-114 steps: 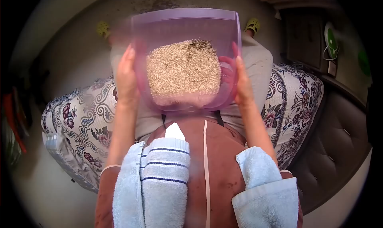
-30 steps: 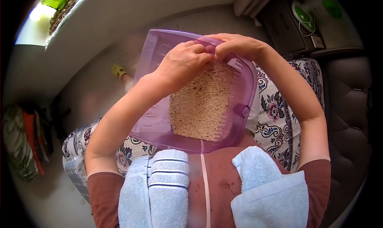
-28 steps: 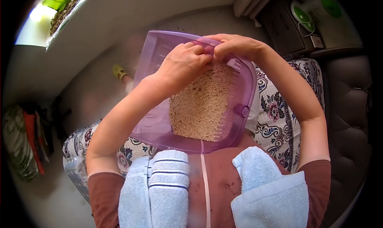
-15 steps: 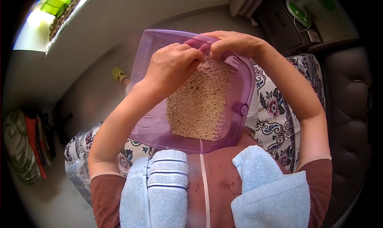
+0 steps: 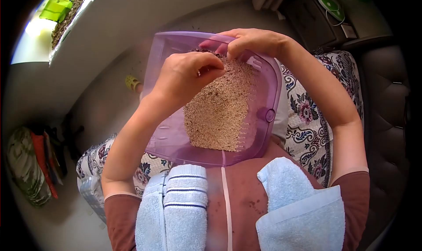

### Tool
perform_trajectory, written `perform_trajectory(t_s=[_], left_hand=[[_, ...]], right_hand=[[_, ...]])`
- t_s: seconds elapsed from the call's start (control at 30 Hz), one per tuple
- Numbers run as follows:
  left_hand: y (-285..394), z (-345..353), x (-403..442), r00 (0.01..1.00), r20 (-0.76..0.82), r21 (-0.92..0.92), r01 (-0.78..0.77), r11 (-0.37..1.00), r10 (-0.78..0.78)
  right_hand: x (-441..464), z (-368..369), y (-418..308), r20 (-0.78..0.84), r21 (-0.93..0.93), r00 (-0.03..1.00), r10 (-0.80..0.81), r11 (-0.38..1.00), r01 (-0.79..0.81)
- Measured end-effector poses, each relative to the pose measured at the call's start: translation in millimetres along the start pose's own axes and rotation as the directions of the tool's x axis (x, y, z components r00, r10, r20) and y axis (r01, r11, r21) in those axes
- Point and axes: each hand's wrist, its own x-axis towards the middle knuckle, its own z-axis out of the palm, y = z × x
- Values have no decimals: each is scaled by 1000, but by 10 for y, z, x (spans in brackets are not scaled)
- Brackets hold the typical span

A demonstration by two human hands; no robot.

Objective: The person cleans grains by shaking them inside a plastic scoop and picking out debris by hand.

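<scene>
A translucent purple plastic tub [image 5: 171, 46] is tilted against my front, with ridged slots along its right wall. Small beige grains [image 5: 217, 115] are heaped inside, and darker bits [image 5: 204, 52] lie at their far end. My right hand [image 5: 250, 42] grips the far rim, thumb on the inside and fingers behind the see-through wall. Above the grains is my left hand [image 5: 187, 71], its thumb and fingertips pinched together. Whatever the pinch holds, if anything, is too small to make out.
Light blue towels [image 5: 187, 207] hang over my chest. Beneath the tub is a patterned bedspread [image 5: 303, 112], beside a dark padded headboard [image 5: 387, 119]. A dark nightstand [image 5: 307, 22] stands far right. A yellow clog [image 5: 132, 83] shows on the floor.
My left hand has turned and shifted slightly toward me, so its pinch and the dark bits beyond it now show. My right hand keeps its hold on the tub's rim.
</scene>
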Motion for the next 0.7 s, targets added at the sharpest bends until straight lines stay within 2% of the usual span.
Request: perform_trajectory(t_s=[0.1, 0.13, 0.23, 0.43, 0.53, 0.63, 0.7], left_hand=[[-53, 57, 61, 997, 49, 142, -69, 987, 62], [-49, 58, 66, 997, 68, 145, -50, 988, 40], [-88, 93, 94, 990, 49, 170, -135, 976, 129], [-61, 150, 162, 971, 236, 297, -117, 948, 46], [-85, 182, 162, 974, 216, 312, -131, 941, 64], [56, 69, 104, 992, 126, 148, -49, 988, 30], [-40, 78, 82, 994, 107, 127, -40, 991, 26]], right_hand=[[12, 12, -5, 18, 9, 1000, -18, 1000, 18], [16, 14, 2, 17, 7, 1000, -17, 1000, 17], [38, 9, 23, 27, 7, 999, -18, 1000, 18], [37, 1, 28, 51, 31, 998, -28, 999, 27], [48, 1, 41, 45, 23, 999, -31, 999, 30], [44, -10, 61, 26, 15, 999, -23, 1000, 23], [23, -10, 57, 13, 4, 1000, -16, 1000, 16]])
